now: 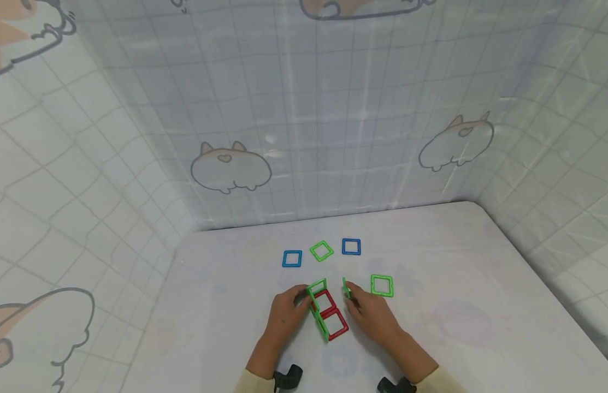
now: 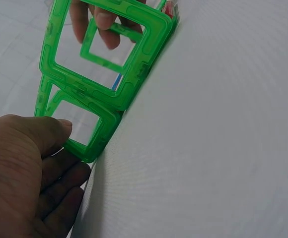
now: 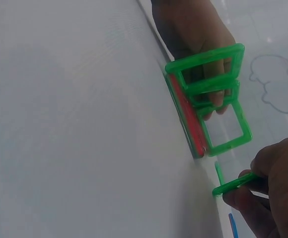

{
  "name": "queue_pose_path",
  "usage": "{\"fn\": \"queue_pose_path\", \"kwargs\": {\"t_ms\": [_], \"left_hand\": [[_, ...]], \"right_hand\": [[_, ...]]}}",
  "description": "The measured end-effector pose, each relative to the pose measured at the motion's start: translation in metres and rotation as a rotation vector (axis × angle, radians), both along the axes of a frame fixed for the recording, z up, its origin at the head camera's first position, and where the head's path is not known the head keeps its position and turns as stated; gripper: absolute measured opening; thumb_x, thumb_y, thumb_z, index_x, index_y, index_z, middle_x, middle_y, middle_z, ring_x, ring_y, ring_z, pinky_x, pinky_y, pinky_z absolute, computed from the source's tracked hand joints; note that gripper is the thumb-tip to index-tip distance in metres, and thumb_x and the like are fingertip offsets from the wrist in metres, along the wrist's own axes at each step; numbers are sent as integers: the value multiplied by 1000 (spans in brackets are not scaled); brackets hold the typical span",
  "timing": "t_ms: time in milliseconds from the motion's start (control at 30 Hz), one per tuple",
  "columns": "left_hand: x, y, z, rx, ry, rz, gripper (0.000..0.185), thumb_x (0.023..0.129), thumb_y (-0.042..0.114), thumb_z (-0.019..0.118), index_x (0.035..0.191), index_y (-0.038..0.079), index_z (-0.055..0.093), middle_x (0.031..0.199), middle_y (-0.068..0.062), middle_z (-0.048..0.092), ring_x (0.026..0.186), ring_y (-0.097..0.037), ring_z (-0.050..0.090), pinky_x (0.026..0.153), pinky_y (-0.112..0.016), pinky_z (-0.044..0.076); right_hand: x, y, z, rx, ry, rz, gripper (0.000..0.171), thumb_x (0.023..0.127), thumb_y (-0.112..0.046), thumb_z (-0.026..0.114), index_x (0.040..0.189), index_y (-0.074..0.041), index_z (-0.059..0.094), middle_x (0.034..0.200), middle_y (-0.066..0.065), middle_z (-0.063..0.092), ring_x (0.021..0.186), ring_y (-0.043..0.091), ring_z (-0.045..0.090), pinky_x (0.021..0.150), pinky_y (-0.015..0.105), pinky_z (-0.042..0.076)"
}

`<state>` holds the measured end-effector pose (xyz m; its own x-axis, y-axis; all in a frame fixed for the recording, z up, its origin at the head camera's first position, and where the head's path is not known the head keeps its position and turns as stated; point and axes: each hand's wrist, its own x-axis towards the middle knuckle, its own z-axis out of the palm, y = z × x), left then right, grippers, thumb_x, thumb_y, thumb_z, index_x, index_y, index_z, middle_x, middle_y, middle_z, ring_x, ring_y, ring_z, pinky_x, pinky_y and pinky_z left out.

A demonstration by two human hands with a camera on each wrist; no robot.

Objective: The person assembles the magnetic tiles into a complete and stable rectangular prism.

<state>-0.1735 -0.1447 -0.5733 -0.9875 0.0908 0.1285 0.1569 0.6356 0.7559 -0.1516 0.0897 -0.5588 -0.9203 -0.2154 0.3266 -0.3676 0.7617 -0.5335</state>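
Note:
Two red square tiles (image 1: 337, 323) lie flat and joined on the white table (image 1: 225, 305). Two green square tiles (image 1: 317, 307) stand upright along their left edge, also in the left wrist view as green tiles (image 2: 104, 94) and in the right wrist view as green tiles (image 3: 218, 94) beside the red edge (image 3: 187, 121). My left hand (image 1: 300, 299) holds these upright tiles, with the thumb (image 2: 49, 136) against the nearer one. My right hand (image 1: 350, 295) pinches another green tile (image 1: 346, 287) on edge just right of the red pair; the right wrist view shows this pinched tile (image 3: 233, 185) apart from the others.
Loose tiles lie flat beyond the hands: a blue one (image 1: 291, 258), a green one (image 1: 322, 250), another blue one (image 1: 351, 246) and a green one (image 1: 382, 285) to the right. Patterned sheet walls (image 1: 304, 136) close in the table on the left, back and right.

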Motion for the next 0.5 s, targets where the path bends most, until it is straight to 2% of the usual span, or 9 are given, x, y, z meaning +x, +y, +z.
{"fn": "queue_pose_path", "kwargs": {"t_ms": [300,500], "left_hand": [[-1,0,-4,4,6,9,26,93,22,70,117,14,71,117,2,73,118,-17,65,100,-41,55],[-3,-1,-5,-7,21,8,26,92,22,70,117,14,72,115,2,73,115,-17,66,99,-40,55]], "right_hand": [[-6,-13,-1,-27,-87,41,43,93,-19,70,134,-10,61,100,-2,73,83,0,64,75,25,61],[-9,-20,0,-21,-75,63,41,94,-19,69,133,-9,61,93,-3,73,76,-1,61,67,23,58]]}}
